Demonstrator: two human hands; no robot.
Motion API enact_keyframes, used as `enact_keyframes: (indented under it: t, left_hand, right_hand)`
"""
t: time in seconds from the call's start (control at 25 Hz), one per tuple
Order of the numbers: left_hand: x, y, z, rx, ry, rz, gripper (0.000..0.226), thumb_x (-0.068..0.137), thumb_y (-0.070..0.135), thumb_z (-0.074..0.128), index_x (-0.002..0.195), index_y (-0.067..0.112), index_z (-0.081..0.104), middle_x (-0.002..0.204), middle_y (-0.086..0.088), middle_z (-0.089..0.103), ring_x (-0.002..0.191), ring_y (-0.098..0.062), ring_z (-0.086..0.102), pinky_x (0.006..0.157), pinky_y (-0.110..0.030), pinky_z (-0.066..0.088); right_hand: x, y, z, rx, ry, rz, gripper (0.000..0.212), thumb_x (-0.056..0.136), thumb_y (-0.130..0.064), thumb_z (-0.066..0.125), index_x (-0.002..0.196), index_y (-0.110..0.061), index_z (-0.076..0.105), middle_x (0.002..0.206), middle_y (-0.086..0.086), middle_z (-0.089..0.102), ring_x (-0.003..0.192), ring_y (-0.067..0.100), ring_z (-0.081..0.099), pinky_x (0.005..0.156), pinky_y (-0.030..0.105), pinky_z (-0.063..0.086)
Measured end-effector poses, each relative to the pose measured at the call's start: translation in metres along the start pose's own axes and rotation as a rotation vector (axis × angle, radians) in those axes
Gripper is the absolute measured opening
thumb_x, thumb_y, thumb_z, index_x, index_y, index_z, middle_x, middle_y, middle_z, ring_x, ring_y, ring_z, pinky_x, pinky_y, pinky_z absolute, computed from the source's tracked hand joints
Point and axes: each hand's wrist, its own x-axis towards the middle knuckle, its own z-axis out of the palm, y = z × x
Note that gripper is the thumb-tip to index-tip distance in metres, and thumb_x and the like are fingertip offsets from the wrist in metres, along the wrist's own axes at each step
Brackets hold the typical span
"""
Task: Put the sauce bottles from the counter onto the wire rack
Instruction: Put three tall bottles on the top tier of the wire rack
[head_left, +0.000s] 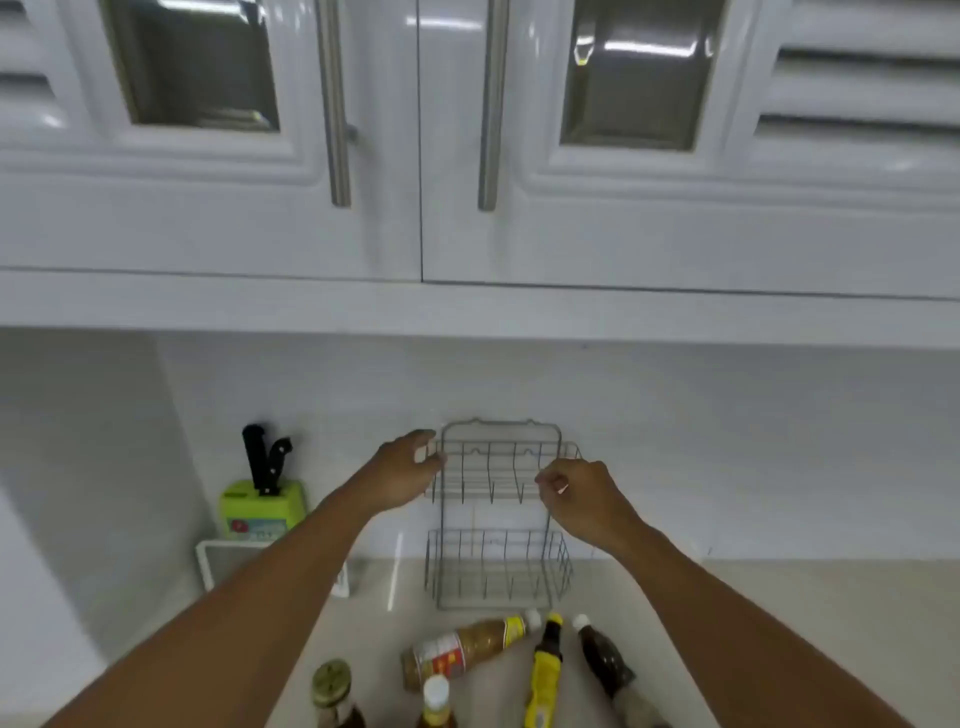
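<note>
The two-tier wire rack (498, 512) stands on the counter (727, 597) against the wall, with nothing in either basket. A green knife block (261, 506) to its left holds two black-handled knives (265, 457). The left hand (405, 470) grips the left edge of the upper basket; the right hand (579, 501) pinches its right front wire. Five sauce bottles (467, 649) sit on the counter in front of the rack, below both hands and apart from them: three lie on their sides, two stand upright nearer the camera.
</note>
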Motion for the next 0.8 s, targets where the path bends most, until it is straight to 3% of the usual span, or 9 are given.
enact_keyframes:
  t: [0.08,0.12,0.24,0.36,0.48,0.6,0.72,0.8]
  left_hand:
    - [0.010,-0.012,0.011,-0.012,0.042,-0.038,0.058,0.098,0.045,0.049,0.149,0.021,0.036,0.156,-0.001,0.038,0.141,-0.020,0.039,0.106,-0.022,0.028]
    - [0.012,-0.016,0.016,-0.019,0.054,-0.066,0.059,0.098,0.045,0.048,0.150,0.021,0.035,0.156,-0.001,0.038,0.141,-0.021,0.040,0.106,-0.023,0.029]
    - [0.023,-0.027,0.037,-0.052,0.110,-0.170,0.059,0.099,0.047,0.043,0.149,0.016,0.036,0.155,-0.007,0.039,0.140,-0.026,0.040,0.112,-0.032,0.030]
    - [0.034,-0.036,0.056,-0.085,0.174,-0.211,0.057,0.098,0.048,0.042,0.135,0.004,0.048,0.135,-0.021,0.057,0.126,-0.037,0.052,0.107,-0.044,0.040]
    - [0.043,-0.039,0.068,-0.118,0.297,-0.198,0.045,0.101,0.036,0.043,0.124,-0.001,0.054,0.112,-0.020,0.069,0.111,-0.039,0.060,0.093,-0.039,0.047]
    - [0.044,-0.042,0.071,-0.136,0.360,-0.177,0.033,0.102,0.027,0.046,0.111,-0.002,0.059,0.095,-0.016,0.073,0.094,-0.033,0.066,0.073,-0.024,0.044]
    - [0.046,-0.045,0.072,-0.191,0.358,-0.199,0.033,0.101,0.025,0.050,0.120,-0.001,0.058,0.083,-0.005,0.072,0.084,-0.021,0.067,0.071,-0.019,0.045]
    - [0.047,-0.045,0.073,-0.238,0.351,-0.200,0.034,0.100,0.024,0.052,0.124,0.001,0.059,0.100,-0.008,0.071,0.100,-0.024,0.066,0.087,-0.019,0.042]
  right_hand:
    - [-0.005,0.013,0.027,0.087,-0.036,0.065,0.017,0.093,-0.016,0.061,0.091,-0.015,0.077,0.083,-0.006,0.073,0.073,0.000,0.068,0.067,0.010,0.054]
    - [-0.012,0.018,0.041,0.124,-0.048,0.122,0.019,0.092,-0.015,0.060,0.088,-0.010,0.078,0.081,-0.002,0.075,0.068,0.005,0.070,0.063,0.010,0.054]
    - [-0.027,0.042,0.105,0.202,-0.181,0.418,0.022,0.087,-0.015,0.058,0.076,-0.001,0.071,0.071,0.007,0.072,0.058,0.019,0.070,0.060,0.032,0.061]
    - [-0.041,0.056,0.161,0.291,-0.357,0.784,0.018,0.085,-0.017,0.063,0.094,-0.001,0.066,0.080,0.011,0.067,0.065,0.020,0.065,0.056,0.029,0.057]
    - [-0.044,0.067,0.196,0.459,-0.337,0.949,0.024,0.090,-0.028,0.064,0.094,-0.005,0.060,0.081,0.009,0.064,0.069,0.021,0.065,0.063,0.031,0.058]
    - [-0.032,0.075,0.221,0.799,-0.369,1.115,0.027,0.092,-0.030,0.068,0.104,-0.007,0.061,0.094,0.016,0.070,0.083,0.027,0.070,0.065,0.039,0.062]
    - [-0.017,0.087,0.250,0.975,-0.335,1.249,0.046,0.089,-0.029,0.073,0.122,-0.002,0.053,0.106,0.025,0.070,0.092,0.039,0.071,0.080,0.058,0.059]
    - [-0.011,0.091,0.260,1.006,-0.309,1.284,0.047,0.090,-0.024,0.073,0.124,-0.001,0.050,0.110,0.027,0.067,0.098,0.042,0.069,0.086,0.064,0.057]
